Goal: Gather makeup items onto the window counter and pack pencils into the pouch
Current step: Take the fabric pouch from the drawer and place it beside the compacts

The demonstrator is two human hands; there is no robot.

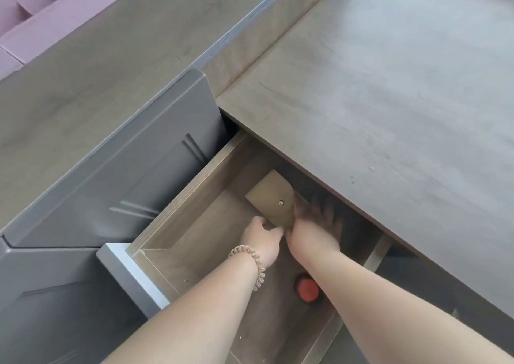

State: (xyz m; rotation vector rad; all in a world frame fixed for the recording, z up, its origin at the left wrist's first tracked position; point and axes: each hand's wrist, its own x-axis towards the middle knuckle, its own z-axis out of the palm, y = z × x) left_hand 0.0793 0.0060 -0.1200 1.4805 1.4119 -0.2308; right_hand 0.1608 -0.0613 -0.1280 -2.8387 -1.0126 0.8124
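A flat beige pouch [271, 196] with a small snap lies at the back of an open wooden drawer [194, 194], partly under the desk top. My left hand [261, 241], with a coiled band on its wrist, pinches the pouch's near edge. Blurred by motion, my right hand [314, 230] rests against the pouch's right side with its fingers spread. A round red-topped item [307, 290] sits on the drawer floor between my forearms. No pencils are in view.
A grey-brown desk top [389, 99] overhangs the drawer on the right. On the higher counter [125, 57] at the left stands a pink divided organizer box [41, 16]. Grey cabinet fronts [125, 183] flank the drawer's left side.
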